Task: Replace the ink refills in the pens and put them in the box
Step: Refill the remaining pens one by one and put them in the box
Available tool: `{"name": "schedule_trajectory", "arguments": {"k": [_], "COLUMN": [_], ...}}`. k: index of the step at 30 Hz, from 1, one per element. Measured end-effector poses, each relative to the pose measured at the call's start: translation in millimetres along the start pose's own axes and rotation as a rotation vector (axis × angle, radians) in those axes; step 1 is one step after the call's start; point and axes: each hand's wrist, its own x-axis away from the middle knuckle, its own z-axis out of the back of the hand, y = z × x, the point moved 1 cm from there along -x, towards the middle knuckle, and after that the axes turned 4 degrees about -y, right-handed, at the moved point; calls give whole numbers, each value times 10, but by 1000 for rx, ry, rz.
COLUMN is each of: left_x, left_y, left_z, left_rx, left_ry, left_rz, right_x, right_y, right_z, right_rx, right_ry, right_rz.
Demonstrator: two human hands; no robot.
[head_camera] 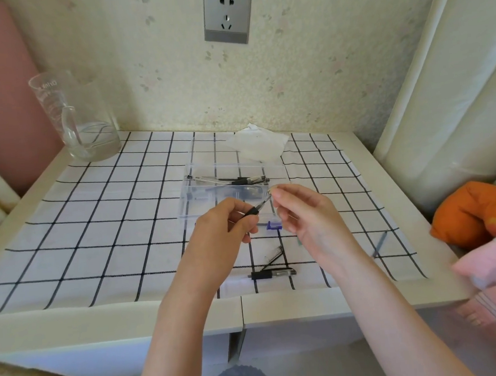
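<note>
My left hand (227, 223) grips a pen front section (257, 208) with a black grip, its tip pointing up and right. My right hand (301, 210) pinches a small part at that tip; what it holds is too small to tell, perhaps a refill tip or a cap. Both hands hover over the near edge of a clear plastic box (192, 203) with a blue latch (273, 225). Several pens (240, 180) lie in the far half of the box. In front of the hands a black-clip pen barrel (273, 273) and a clear piece (274, 252) lie on the cloth.
A checked cloth (97, 227) covers the small white table (74, 320). A glass pitcher (74, 117) stands at the back left, and a crumpled tissue (257, 144) lies behind the box. An orange cushion (471, 213) and pink fabric (492, 261) are to the right.
</note>
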Motion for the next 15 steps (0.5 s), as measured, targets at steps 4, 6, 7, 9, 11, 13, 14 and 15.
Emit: {"name": "schedule_trajectory", "arguments": {"k": [4,6,7,9,11,13,14,15], "left_x": [0,1,1,-1,-3,-4,-5,-6], "left_y": [2,6,6,2,0,-1,-2,-4], "left_z": [1,2,3,5,1,-3,-3,-2], "left_rx": [4,6,5,5,6,5,1,-6], "left_ry": [0,1,1,1,-1,0,1,2], "left_rz": [-1,-4,-6,-7,-6,-5,-6,-7], "right_x": [0,5,11,19,23,33,42,52], "right_y": [11,18,21,37,56,70,73,73], "right_z": [27,47,47,31,5,-25,-38,-51], "right_rx": [-42,-69,-55,-4,36,70,85,99], "right_ry": [12,13,4,-18,-31,-39,-44,-47], "right_rz": [-4,-4,-2,0,4,10,10,7]}}
